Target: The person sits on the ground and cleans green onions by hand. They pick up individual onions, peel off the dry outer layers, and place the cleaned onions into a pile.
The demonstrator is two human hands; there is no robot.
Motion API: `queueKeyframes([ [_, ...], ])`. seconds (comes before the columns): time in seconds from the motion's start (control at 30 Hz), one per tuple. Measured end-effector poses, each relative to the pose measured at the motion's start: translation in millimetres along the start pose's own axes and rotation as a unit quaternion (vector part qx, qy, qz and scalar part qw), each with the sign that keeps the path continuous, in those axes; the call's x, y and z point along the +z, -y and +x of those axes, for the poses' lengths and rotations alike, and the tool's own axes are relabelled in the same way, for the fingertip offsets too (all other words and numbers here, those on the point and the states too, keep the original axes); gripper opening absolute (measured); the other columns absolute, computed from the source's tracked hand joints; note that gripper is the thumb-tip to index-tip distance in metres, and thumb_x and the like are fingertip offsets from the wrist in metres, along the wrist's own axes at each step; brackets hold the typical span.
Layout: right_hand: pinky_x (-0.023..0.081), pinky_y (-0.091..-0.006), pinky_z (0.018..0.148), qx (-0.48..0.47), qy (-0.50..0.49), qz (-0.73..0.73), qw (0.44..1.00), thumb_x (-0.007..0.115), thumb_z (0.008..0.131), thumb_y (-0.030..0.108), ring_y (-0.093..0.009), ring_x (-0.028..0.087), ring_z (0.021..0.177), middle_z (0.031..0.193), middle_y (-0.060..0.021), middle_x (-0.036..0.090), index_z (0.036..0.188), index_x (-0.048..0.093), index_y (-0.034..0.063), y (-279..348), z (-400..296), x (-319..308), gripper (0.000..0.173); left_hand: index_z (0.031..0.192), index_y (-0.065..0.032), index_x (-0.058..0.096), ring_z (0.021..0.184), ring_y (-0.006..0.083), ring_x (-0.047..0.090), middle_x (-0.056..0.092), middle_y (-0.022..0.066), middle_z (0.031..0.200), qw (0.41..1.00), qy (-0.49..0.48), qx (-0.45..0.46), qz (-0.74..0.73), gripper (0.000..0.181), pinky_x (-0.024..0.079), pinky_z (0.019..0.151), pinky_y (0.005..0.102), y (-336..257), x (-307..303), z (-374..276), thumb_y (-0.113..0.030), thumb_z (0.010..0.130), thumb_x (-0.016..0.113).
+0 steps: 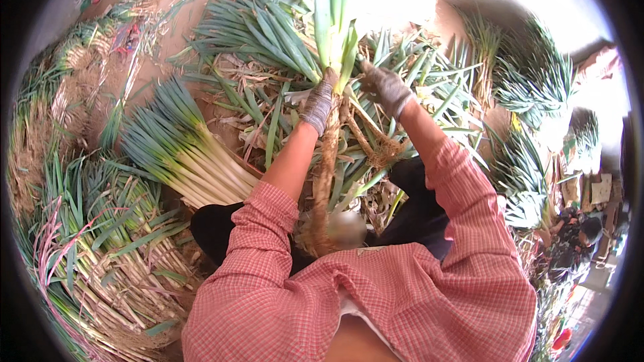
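Note:
My left hand, in a soiled knit glove, grips a large green onion where its leaves meet the shank. Broad green leaves rise past the top of the view, and the brown, dirt-coated shank hangs down toward my lap, its root end blurred. To the right of the leaves is my gloved right hand, fingers curled and blurred; whether anything is pinched in them is unclear. Below both hands, more rooted onion stalks lie on a heap of stripped leaves.
At my left lies a bundle of clean, pale-stemmed green onions. Untrimmed, soil-covered onions are piled nearer at lower left. Another leafy bunch lies ahead. More bundles stand at right, where another person sits.

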State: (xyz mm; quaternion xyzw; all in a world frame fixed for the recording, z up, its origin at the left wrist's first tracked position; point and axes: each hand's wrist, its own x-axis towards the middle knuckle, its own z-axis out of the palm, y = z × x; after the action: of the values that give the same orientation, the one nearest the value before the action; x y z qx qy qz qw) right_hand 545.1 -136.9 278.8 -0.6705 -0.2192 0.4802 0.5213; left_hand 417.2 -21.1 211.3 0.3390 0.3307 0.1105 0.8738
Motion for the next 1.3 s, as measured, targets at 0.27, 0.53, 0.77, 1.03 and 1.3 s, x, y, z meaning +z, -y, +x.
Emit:
queueKeyframes([
  [0.27, 0.047, -0.0313, 0.07, -0.142, -0.053, 0.35, 0.925, 0.059, 0.087, 0.032, -0.014, 0.054, 0.08, 0.086, -0.0037, 0.057, 0.102, 0.058, 0.0074, 24, -22, 17, 0.029, 0.103, -0.0019, 0.061, 0.075, 0.01, 0.051, 0.061, 0.0036, 0.082, 0.918, -0.03, 0.288, 0.272, 0.038, 0.042, 0.069, 0.0233, -3, 62, -79, -0.037, 0.092, 0.05],
  [0.53, 0.044, -0.0392, 0.088, -0.223, -0.029, 0.408, 0.885, 0.04, 0.08, 0.07, -0.026, 0.051, 0.101, 0.111, -0.0168, 0.051, 0.128, 0.037, 0.001, 47, -66, 11, 0.084, 0.101, -0.0022, 0.062, 0.074, 0.0123, 0.056, 0.062, 0.0043, 0.083, 0.873, 0.034, 0.319, 0.367, 0.032, 0.046, 0.066, 0.0281, -12, 110, -111, -0.025, 0.08, 0.067],
  [0.77, 0.043, -0.0356, 0.085, -0.233, -0.045, 0.456, 0.858, 0.049, 0.086, 0.015, -0.02, 0.054, 0.089, 0.096, -0.0079, 0.058, 0.104, 0.054, -0.0003, 37, -41, 1, 0.024, 0.107, 0.0016, 0.057, 0.078, 0.0124, 0.055, 0.062, 0.0093, 0.092, 0.931, -0.078, 0.332, 0.128, 0.033, 0.046, 0.07, 0.0262, 13, 94, -83, -0.027, 0.091, 0.053],
  [1.03, 0.051, -0.0374, 0.055, -0.23, -0.168, 0.469, 0.836, 0.06, 0.08, 0.047, -0.02, 0.053, 0.055, 0.06, -0.0067, 0.049, 0.08, 0.049, 0.0024, 78, -52, -62, 0.046, 0.107, -0.0024, 0.052, 0.056, 0.013, 0.051, 0.05, 0.0016, 0.064, 0.97, 0.181, 0.163, -0.011, 0.041, 0.05, 0.062, 0.0295, 5, 11, -100, -0.039, 0.088, 0.055],
  [1.3, 0.048, -0.0389, 0.062, -0.396, -0.159, 0.337, 0.839, 0.062, 0.076, 0.057, -0.024, 0.052, 0.062, 0.068, -0.0077, 0.049, 0.088, 0.047, 0.0072, 116, -69, -255, 0.053, 0.125, -0.0082, 0.048, 0.089, 0.0321, 0.06, 0.06, 0.0169, 0.106, 0.659, -0.047, -0.124, 0.74, 0.06, 0.048, 0.079, 0.0391, 41, -99, -134, -0.041, 0.079, 0.066],
])
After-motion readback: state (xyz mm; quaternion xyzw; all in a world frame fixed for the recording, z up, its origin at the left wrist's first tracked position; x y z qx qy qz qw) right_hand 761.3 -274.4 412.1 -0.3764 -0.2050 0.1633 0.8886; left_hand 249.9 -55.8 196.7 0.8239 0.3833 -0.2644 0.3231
